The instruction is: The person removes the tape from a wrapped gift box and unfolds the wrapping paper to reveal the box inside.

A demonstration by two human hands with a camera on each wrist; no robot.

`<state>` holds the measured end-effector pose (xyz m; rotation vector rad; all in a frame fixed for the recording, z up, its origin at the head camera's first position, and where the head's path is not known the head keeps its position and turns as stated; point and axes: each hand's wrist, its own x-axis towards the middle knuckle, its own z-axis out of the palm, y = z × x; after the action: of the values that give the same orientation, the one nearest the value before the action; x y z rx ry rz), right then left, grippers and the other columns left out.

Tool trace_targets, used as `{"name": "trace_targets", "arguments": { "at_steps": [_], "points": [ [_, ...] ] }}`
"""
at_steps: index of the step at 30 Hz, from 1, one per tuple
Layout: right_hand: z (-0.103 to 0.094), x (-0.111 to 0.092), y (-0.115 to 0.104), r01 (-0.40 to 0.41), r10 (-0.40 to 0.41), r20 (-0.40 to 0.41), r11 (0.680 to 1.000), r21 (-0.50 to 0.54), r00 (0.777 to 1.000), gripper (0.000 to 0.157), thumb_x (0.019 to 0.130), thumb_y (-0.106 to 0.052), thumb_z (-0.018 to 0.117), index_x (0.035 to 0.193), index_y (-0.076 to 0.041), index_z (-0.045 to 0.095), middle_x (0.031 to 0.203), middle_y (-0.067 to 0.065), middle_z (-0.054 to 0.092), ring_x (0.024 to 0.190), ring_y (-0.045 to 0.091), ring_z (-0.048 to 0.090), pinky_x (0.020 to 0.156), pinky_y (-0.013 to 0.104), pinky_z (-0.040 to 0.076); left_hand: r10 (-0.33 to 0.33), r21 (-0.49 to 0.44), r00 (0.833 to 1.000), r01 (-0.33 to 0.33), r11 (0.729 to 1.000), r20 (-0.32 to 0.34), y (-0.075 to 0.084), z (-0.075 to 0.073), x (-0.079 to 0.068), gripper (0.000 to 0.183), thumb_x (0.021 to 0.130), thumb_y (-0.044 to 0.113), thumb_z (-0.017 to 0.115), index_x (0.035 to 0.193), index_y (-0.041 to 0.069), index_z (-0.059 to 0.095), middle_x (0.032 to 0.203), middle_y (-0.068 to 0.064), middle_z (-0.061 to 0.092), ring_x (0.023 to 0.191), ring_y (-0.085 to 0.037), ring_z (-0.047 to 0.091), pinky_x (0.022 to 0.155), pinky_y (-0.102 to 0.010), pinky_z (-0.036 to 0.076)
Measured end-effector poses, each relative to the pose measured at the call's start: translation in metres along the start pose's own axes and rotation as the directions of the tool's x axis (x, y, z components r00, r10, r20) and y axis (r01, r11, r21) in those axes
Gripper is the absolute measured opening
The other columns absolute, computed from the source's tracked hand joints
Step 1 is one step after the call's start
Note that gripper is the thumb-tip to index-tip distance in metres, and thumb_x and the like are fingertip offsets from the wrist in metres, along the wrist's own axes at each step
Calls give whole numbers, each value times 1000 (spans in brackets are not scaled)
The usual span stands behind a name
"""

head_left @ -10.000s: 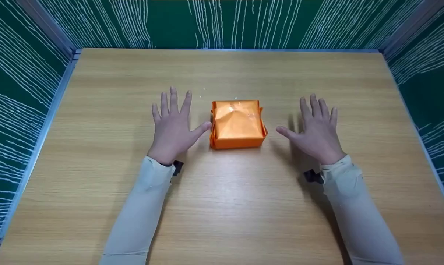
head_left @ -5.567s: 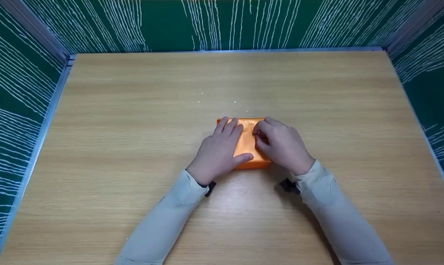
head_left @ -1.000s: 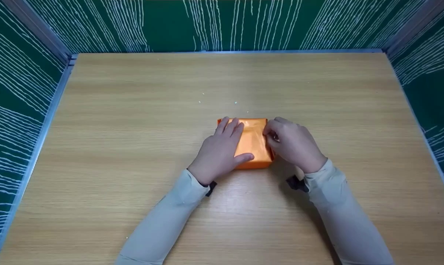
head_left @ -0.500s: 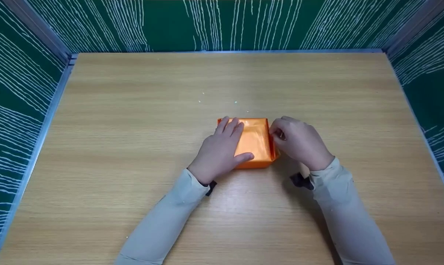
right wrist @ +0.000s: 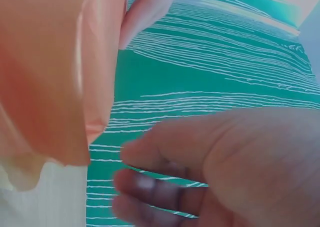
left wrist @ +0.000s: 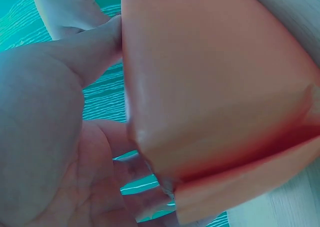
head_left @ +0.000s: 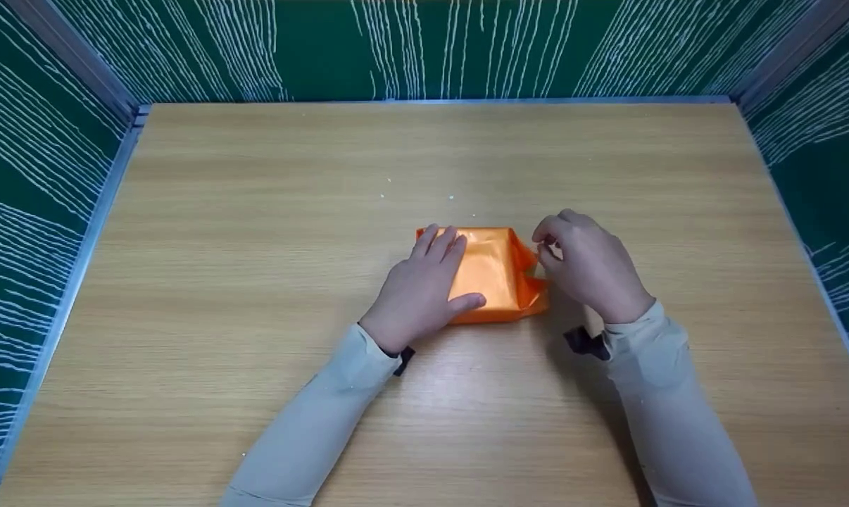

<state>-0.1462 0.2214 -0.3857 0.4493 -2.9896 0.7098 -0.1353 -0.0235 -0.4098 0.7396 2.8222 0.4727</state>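
Observation:
A box-shaped parcel in shiny orange wrapping paper [head_left: 488, 271] lies on the table, its right end loosened with flaps sticking out and a gap between them. My left hand [head_left: 417, 296] lies spread over the parcel's left part, fingers on top and thumb toward the near edge. From the left wrist view, the left hand [left wrist: 65, 142] is beside the orange wrapping [left wrist: 215, 62]. My right hand [head_left: 590, 264] pinches with thumb and forefinger at the tip of the far flap [head_left: 527, 255]. Up close, the right fingers [right wrist: 145, 182] are curled near the paper's edge; what sits between the fingertips is hidden.
Tiny white bits [head_left: 451, 197] are scattered on the wooden table [head_left: 291, 176] beyond the parcel. Green walls [head_left: 319, 49] with white streaks border the table at the back and both sides, along a blue edge.
My right hand has moved right, away from the parcel's top, and the right-end flaps have come open and out with it. The left hand has stayed in place.

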Motion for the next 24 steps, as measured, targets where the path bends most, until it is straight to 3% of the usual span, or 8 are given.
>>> {"name": "trace_targets", "arguments": {
  "at_steps": [3, 6, 12, 16, 24],
  "points": [
    [0, 1, -3, 44, -44, 0, 999, 13, 999, 13, 94, -2, 68, 106, -2, 73, 100, 13, 67, 89, 32, 63, 78, 48, 57, 1, 2, 1000, -1, 1000, 3, 0, 0, 1, 88, 98, 64, 58, 161, 7, 35, 168, -12, 30, 158, -31, 18, 104, -47, 52],
    [5, 2, -8, 135, -134, 51, 991, -1, 990, 15, 94, -9, 72, 108, -4, 73, 102, 9, 66, 87, 28, 62, 79, 44, 58, 3, 2, 1000, -3, 1000, 2, -1, -1, 1, 88, 98, 63, 59, 161, 7, 35, 168, -13, 31, 158, -31, 19, 104, -47, 52],
    [16, 2, -13, 325, -320, 123, 946, -19, 939, 19, 91, -20, 79, 104, -7, 73, 99, 5, 63, 86, 22, 57, 78, 38, 54, -1, 27, 1000, 1, 1000, 17, 0, -2, 3, 89, 98, 64, 57, 162, 8, 33, 169, -13, 28, 158, -31, 18, 106, -46, 51],
    [18, 2, -13, 367, -363, 124, 930, -6, 923, 23, 86, -22, 84, 101, -8, 74, 99, 4, 64, 88, 21, 57, 78, 36, 53, 1, 34, 1000, -2, 999, 17, 0, -2, 2, 88, 98, 65, 56, 163, 9, 33, 169, -12, 29, 158, -31, 19, 106, -45, 51],
    [19, 1, -15, 386, -377, 149, 922, -34, 914, 30, 84, -29, 87, 103, -9, 75, 99, 3, 63, 85, 20, 55, 73, 33, 49, 15, -19, 1000, -15, 1000, 4, -3, -4, 2, 87, 99, 62, 57, 163, 9, 30, 168, -9, 30, 158, -29, 19, 106, -47, 50]
  ]
}}
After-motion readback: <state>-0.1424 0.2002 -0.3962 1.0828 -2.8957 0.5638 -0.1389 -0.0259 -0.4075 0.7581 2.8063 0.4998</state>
